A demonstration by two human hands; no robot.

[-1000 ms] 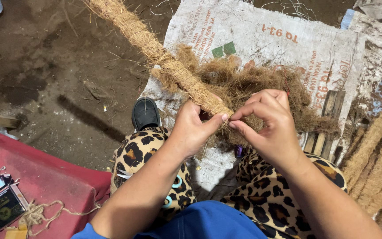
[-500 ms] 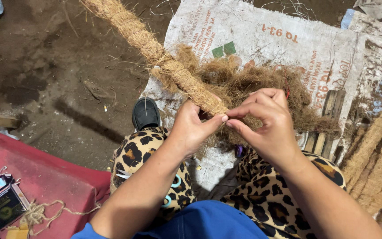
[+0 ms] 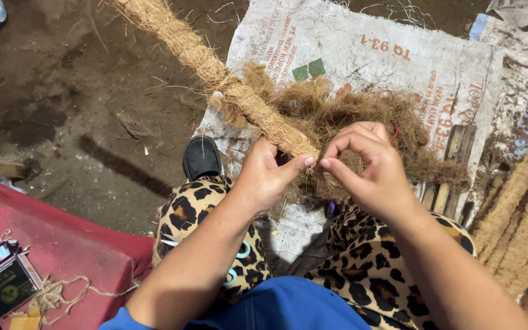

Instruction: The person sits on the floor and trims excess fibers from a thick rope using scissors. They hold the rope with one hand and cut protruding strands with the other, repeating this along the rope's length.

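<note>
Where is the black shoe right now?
In the head view, the black shoe sits on the dirt floor just left of centre, below the thick fibre rope and left of the left hand, above the leopard-print knee.

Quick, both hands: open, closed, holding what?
Left hand: closed on the coir rope end.
Right hand: pinching loose coir fibre at the rope end.

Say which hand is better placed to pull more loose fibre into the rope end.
Right, probably. The right hand sits over the loose fibre pile, pinching strands, while the left hand holds the rope end.
</note>
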